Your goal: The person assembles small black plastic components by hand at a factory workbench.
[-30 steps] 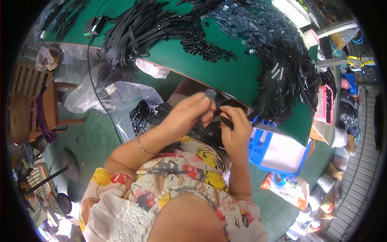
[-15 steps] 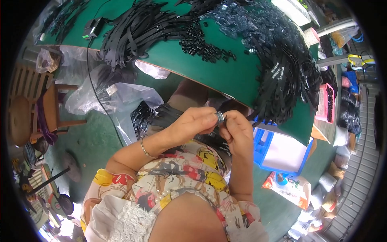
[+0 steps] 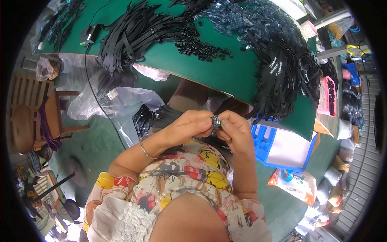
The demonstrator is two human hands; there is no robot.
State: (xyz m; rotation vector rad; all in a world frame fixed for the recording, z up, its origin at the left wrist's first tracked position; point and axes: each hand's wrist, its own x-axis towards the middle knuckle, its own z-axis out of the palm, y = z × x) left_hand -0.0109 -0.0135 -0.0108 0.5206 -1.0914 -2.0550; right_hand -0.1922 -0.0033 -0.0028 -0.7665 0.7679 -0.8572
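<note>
A small shiny grey buckle [image 3: 216,121] is pinched between the fingertips of both hands, in front of my chest. My left hand [image 3: 193,126], with a bracelet on its wrist, grips it from the left with thumb and bent fingers. From the other side, my right hand [image 3: 236,128] closes its thumb and forefinger on the buckle's right edge. Whether a strap end runs through the buckle is hidden by the fingers. Dark straps [image 3: 166,115] lie over my lap just below and left of the hands.
On the green table [image 3: 177,66] lie black straps [image 3: 129,40], small black loops [image 3: 193,44], a pile of wrapped buckles [image 3: 246,20] and more straps [image 3: 276,84] hanging over the edge. A blue tray [image 3: 264,151] stands below right. A black cable [image 3: 90,76] hangs at left.
The buckle has turned and come slightly left and down. My right hand's fingertips have closed in against it, where a small gap showed before.
</note>
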